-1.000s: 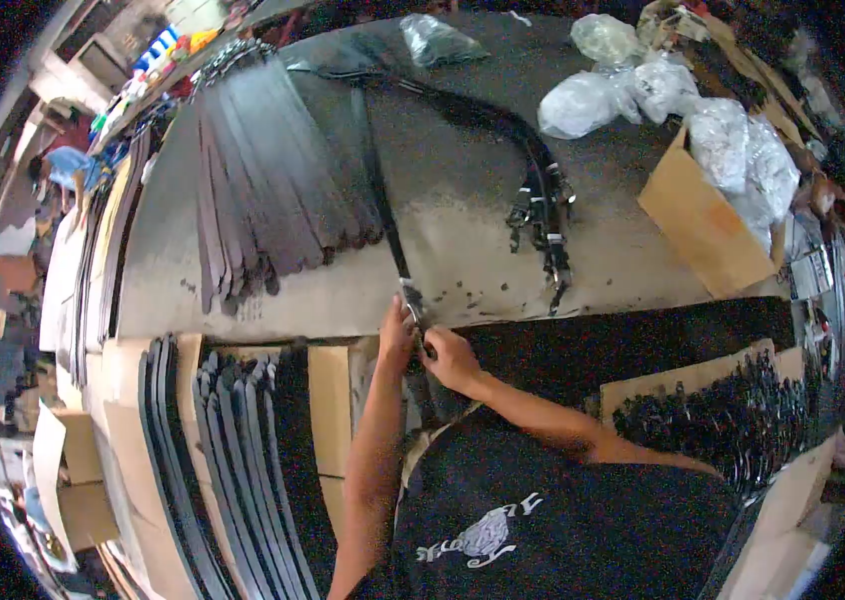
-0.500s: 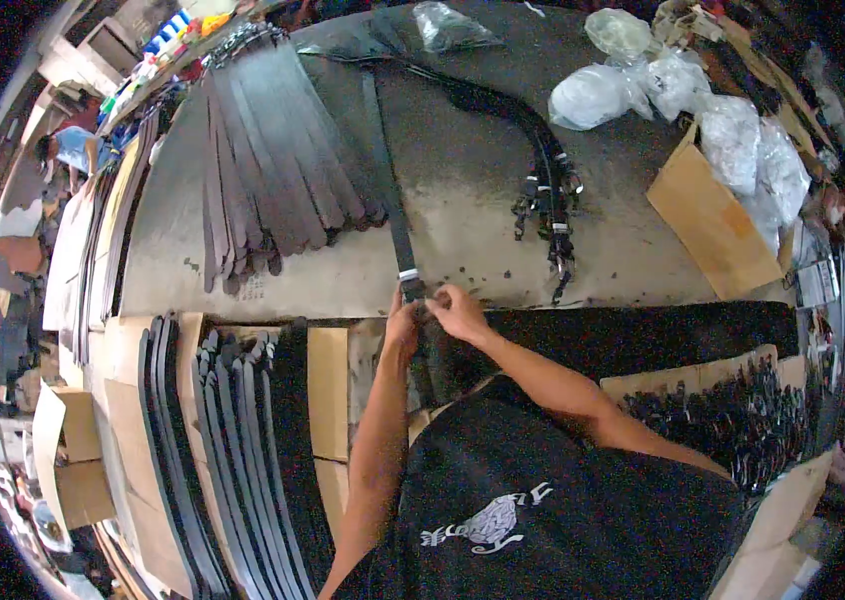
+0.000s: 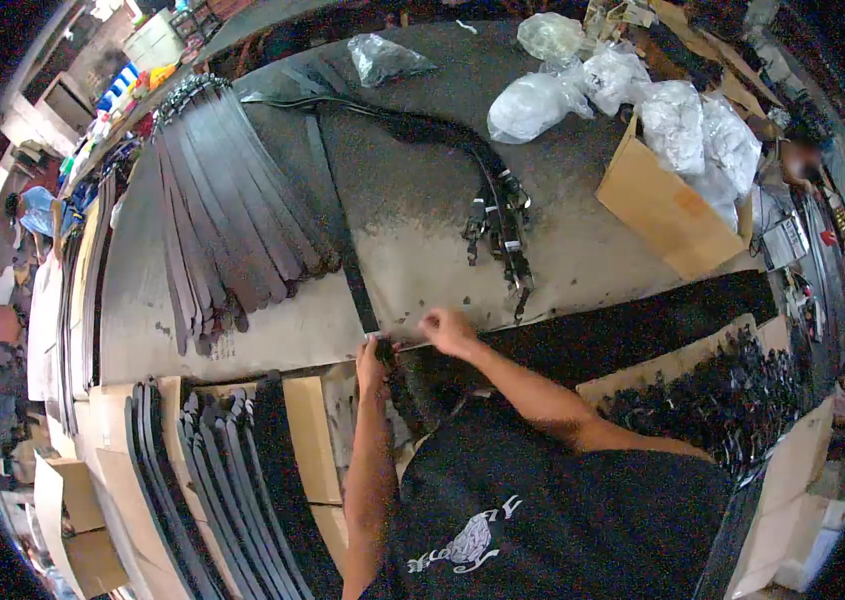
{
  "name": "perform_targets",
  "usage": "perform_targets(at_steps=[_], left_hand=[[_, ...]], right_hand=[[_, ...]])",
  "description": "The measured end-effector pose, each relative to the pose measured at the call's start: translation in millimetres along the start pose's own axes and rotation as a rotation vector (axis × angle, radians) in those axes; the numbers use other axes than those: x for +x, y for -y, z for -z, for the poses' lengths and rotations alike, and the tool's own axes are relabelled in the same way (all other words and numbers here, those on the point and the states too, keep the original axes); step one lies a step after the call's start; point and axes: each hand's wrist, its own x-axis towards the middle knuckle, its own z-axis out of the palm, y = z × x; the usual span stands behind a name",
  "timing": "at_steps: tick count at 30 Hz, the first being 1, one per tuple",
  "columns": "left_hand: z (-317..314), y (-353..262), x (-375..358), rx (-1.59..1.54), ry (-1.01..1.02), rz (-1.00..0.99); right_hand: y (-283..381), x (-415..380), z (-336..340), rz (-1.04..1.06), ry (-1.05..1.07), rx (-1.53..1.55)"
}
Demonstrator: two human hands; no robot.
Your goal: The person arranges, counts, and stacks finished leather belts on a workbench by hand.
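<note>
A long dark strap (image 3: 338,215) runs down the table to its near edge, with a small pale band near its lower end. My left hand (image 3: 373,368) is closed around that lower end. To the right, my right hand (image 3: 448,330) is raised over the table edge, fingers bent together; what they hold, if anything, is too small to name. Left of the strap lies a fan of flat dark straps (image 3: 243,190). On the right a bundle of black straps with buckles (image 3: 493,205) rests on the table.
Clear plastic bags (image 3: 533,105) and an open cardboard box (image 3: 668,205) sit at the back right. Boxes of upright straps (image 3: 253,480) stand front left, and a box of dark buckled pieces (image 3: 713,400) front right. A person (image 3: 40,212) is at far left.
The view has shifted, so the table's contents appear farther left. My right hand has moved away from my left hand, to the right. My left hand still grips the strap end.
</note>
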Motion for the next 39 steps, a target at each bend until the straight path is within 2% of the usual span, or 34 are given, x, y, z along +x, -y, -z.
perform_targets(at_steps=[1, 3, 5, 7, 10, 13, 14, 18, 21, 22, 25, 26, 27, 28, 29, 30, 33, 34, 37, 38, 39], left_hand=[[-5, -3, -3, -0.011, -0.002, -0.010], [-12, -8, -12, -0.028, -0.012, -0.026], [-17, -13, -17, 0.026, -0.024, -0.034], [-19, -14, -17, 0.067, -0.024, -0.039], [-19, -13, -13, 0.088, -0.027, -0.053], [-26, -16, -20, 0.093, -0.060, -0.057], [-31, -22, -25, 0.108, -0.066, -0.042], [-41, -30, -33, 0.126, -0.056, -0.057], [-40, -30, -35, 0.135, -0.098, -0.056], [-39, -30, -35, 0.125, -0.110, -0.055], [-35, -29, -32, 0.097, -0.120, -0.031], [-34, -29, -32, 0.088, -0.109, -0.009], [-34, -30, -33, 0.079, -0.099, 0.016], [-36, -27, -34, 0.087, -0.118, -0.023], [-43, -25, -35, 0.095, -0.138, -0.062], [-46, -25, -34, 0.104, -0.159, -0.101], [-38, -19, -22, 0.458, -0.075, -0.171], [-41, -27, -30, 0.461, -0.072, -0.067], [-76, -61, -60, 0.324, -0.040, 0.006], [-75, -60, -57, 0.368, -0.064, 0.006], [-71, -54, -48, 0.483, -0.039, -0.111]], right_hand=[[-6, 11, 15, -0.038, -0.164, 0.012], [-35, 45, 39, -0.018, -0.306, -0.151], [-39, 64, 72, -0.043, -0.437, -0.108], [-25, 68, 106, -0.080, -0.505, -0.218], [-37, 86, 126, -0.098, -0.505, -0.335], [-50, 100, 133, 0.089, -0.731, -0.392], [-54, 108, 136, -0.026, -0.654, -0.381], [-55, 123, 162, -0.208, -0.471, -0.465], [-46, 124, 182, -0.278, -0.597, -0.464], [-78, 141, 181, -0.190, -0.691, -0.455], [-36, 118, 192, -0.258, -0.563, -0.397], [-43, 121, 186, -0.125, -0.521, -0.347], [-31, 116, 181, -0.112, -0.422, -0.268], [-19, 110, 171, -0.104, -0.321, -0.188], [-27, 117, 155, 0.016, -0.270, -0.218], [-20, 109, 142, 0.042, -0.159, -0.075], [-16, 101, 95, -0.015, 0.080, 0.270], [-13, 97, 82, -0.044, 0.125, 0.307], [-8, 86, 45, -0.093, 0.217, 0.359], [-4, 81, 36, -0.083, 0.213, 0.341], [4, 77, 30, -0.072, 0.208, 0.324]])
